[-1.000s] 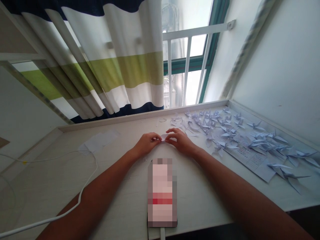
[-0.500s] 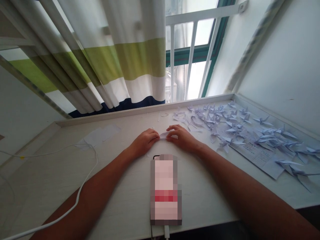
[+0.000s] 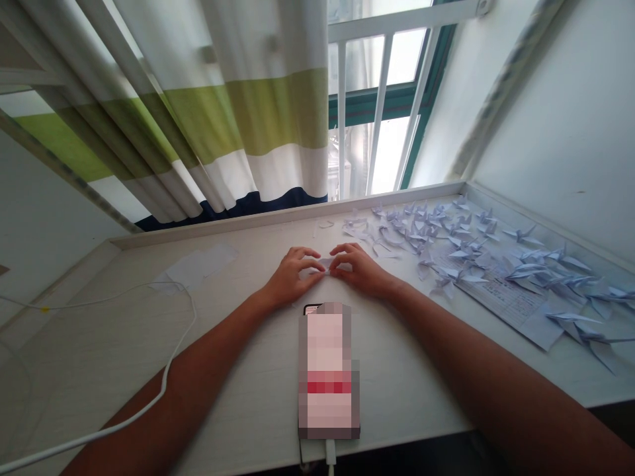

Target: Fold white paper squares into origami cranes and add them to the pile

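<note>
A small folded piece of pale paper (image 3: 325, 264) sits on the desk between my hands. My left hand (image 3: 296, 277) holds its left end with the fingertips. My right hand (image 3: 356, 268) pinches its right end, and the fingers hide most of the paper. Just below my hands lies a smartphone (image 3: 328, 370) with a blurred screen, a white charging cable (image 3: 330, 451) plugged into its bottom end. Further right, several pale lilac origami cranes (image 3: 449, 254) are spread over the desk, some resting on a printed paper sheet (image 3: 506, 304).
The cream desk (image 3: 99, 344) meets a white ledge along the window, with a wall at the right. A white cable (image 3: 169, 370) runs across the left side, near a flat white paper (image 3: 198, 268). Paper scraps (image 3: 325, 225) lie near the ledge. A striped curtain (image 3: 258, 112) hangs above.
My hands have moved closer together around the paper, and the fingers now cover more of it. The view has tilted slightly, shifting the desk and window upward in the picture.
</note>
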The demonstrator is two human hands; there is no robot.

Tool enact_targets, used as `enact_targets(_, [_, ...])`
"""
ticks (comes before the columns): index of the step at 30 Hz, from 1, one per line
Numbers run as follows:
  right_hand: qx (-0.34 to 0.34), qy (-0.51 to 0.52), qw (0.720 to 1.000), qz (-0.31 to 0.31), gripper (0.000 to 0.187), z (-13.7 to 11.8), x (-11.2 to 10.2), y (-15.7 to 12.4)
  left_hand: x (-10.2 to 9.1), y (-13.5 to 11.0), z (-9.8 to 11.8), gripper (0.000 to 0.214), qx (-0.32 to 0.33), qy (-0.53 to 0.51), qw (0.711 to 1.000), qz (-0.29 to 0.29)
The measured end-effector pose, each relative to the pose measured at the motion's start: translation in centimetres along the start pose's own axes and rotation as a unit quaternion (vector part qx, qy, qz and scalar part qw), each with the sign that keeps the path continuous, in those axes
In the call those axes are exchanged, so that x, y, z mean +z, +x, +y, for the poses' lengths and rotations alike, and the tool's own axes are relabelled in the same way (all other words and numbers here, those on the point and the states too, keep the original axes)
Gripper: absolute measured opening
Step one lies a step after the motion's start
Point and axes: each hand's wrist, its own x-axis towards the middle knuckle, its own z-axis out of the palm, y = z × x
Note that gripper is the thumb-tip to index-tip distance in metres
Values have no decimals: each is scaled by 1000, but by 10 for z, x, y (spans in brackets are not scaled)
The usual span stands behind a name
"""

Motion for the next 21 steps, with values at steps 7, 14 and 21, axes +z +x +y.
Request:
enact_targets(7, [-15, -55, 997, -47, 10, -9, -4, -1, 1, 1, -2, 15, 21, 1, 999, -26])
enact_targets(14, [-38, -108, 991, -72, 14, -22, -8, -4, -6, -2, 1, 18, 36, 3, 997, -64])
enact_targets(21, [-3, -57, 997, -57, 13, -17, -3, -4, -6, -3, -3, 16, -86, -57, 994, -34])
